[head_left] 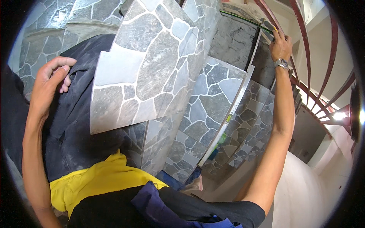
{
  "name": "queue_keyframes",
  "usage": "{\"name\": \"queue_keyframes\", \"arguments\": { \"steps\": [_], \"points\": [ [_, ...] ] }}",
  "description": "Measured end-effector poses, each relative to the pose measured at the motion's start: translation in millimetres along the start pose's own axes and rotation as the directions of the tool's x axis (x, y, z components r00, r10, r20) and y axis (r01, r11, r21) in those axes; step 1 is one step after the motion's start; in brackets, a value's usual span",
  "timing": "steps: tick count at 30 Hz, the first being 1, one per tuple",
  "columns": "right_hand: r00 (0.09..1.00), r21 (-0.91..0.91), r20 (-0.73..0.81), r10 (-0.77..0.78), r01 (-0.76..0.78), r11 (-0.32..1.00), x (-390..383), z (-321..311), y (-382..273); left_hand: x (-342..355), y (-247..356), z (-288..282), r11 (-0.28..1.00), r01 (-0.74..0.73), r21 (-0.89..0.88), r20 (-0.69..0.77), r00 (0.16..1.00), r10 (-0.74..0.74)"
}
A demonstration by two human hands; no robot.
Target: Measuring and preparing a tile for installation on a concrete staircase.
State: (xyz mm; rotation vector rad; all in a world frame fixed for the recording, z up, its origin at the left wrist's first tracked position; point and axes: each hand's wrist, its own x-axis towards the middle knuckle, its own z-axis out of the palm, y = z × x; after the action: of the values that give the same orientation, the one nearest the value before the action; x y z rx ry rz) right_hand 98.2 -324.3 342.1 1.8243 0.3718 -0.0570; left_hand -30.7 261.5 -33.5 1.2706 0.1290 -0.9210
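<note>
At the far right, my right hand (280, 43), with a metal watch (281, 63) on the wrist, is closed at the end of a thin green-edged tape measure (243, 21). The strip stretches left across a step covered with rough grey mortar (235, 40). A small yellow piece shows by the fingertips; its exact form is unclear. My left hand (55, 76) hangs beside my dark trousers (76, 125), fingers loosely bent, with nothing in it. Between the hands, a large stone-patterned tile slab (152, 64) with a notched corner covers part of my leg.
A long metal straightedge or level (224, 125) lies along the stone-patterned stair surface (213, 95). Dark red curved railing bars (304, 41) rise at the right. A bag (241, 13) lies behind the mortar. Lower steps drop away beside a pale wall (311, 190).
</note>
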Motion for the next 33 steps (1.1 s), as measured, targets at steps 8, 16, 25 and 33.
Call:
{"name": "queue_keyframes", "arguments": {
  "steps": [8, 16, 25, 33],
  "points": [
    [0.963, 0.305, -0.052, 0.264, -0.237, 0.922, -87.6, -64.7, -4.9, -13.5, 8.1, -19.5, 0.949, -0.245, -0.196, -0.215, 0.955, 0.202],
    [0.887, 0.964, 0.262, 0.379, -0.227, -0.135, -169.2, -303.8, -213.2, -127.3, 90.4, 107.3, 0.916, -0.402, 0.016, 0.180, 0.902, 0.393],
    [0.864, 0.803, 0.331, 0.380, -0.047, -0.594, -183.1, -405.3, -320.3, -168.5, 51.2, 152.6, 0.957, -0.170, -0.235, -0.029, 0.985, 0.168],
    [0.564, 0.761, 0.566, 0.601, -0.077, -0.644, -240.9, -326.5, -282.2, -153.2, 83.5, 71.8, 0.831, 0.038, 0.555, 0.330, 0.907, -0.263]
  ]
}}
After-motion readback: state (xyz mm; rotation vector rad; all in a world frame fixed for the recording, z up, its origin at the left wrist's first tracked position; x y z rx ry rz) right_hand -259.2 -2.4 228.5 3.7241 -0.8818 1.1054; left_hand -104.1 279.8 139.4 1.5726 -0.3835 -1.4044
